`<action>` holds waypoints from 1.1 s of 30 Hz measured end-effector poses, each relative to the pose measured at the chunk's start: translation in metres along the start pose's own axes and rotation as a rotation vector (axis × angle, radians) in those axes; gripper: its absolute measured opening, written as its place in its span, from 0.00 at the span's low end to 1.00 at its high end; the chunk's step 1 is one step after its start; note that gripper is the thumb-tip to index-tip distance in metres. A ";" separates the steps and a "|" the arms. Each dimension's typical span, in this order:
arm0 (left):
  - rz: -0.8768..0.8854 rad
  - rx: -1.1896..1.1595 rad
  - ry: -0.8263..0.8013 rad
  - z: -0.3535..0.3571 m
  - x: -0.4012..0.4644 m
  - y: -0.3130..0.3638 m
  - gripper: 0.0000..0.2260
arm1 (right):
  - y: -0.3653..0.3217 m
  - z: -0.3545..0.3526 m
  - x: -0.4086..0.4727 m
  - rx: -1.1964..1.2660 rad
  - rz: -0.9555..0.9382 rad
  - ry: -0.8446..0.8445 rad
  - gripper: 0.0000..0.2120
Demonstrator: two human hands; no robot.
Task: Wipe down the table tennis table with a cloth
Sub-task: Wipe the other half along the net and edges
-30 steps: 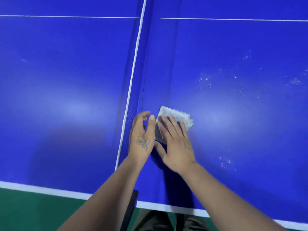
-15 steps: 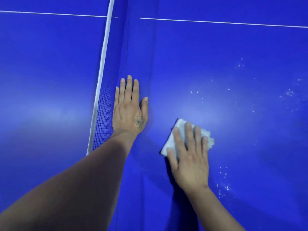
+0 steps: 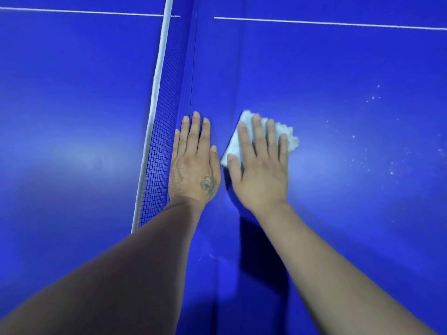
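A blue table tennis table fills the view. A folded white cloth lies on its right half, close to the net. My right hand presses flat on the cloth with straight, spread fingers and covers most of it. My left hand rests flat on the table just left of the cloth, right beside the net, fingers straight and together.
The dark net with a white top band runs from the top centre down to my left forearm. White specks dot the table to the right of the cloth. A thin white line crosses the far part.
My right hand has slid the cloth forward and leftward, towards my left hand. My left hand, near the cloth's edge a second ago, has stayed flat beside the net since half a second ago.
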State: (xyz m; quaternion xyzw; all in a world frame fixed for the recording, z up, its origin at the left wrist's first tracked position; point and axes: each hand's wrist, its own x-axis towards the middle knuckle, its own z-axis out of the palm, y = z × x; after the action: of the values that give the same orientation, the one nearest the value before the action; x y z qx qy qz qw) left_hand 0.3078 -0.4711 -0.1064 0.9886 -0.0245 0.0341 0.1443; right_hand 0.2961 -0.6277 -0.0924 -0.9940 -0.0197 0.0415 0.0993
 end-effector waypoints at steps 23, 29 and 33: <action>-0.031 -0.055 -0.025 0.004 0.003 -0.004 0.27 | -0.016 -0.001 0.123 -0.029 -0.180 0.015 0.33; -0.038 -0.047 -0.050 0.002 0.001 -0.002 0.27 | 0.037 -0.010 0.065 0.020 -0.189 0.005 0.31; -0.037 -0.056 -0.056 0.000 0.000 -0.001 0.27 | 0.067 -0.020 0.100 -0.016 -0.015 0.021 0.32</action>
State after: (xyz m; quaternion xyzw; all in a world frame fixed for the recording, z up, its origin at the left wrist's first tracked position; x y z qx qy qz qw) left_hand 0.3082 -0.4701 -0.1062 0.9850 -0.0112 0.0029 0.1719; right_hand 0.3992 -0.6921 -0.0944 -0.9949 -0.0266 0.0302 0.0920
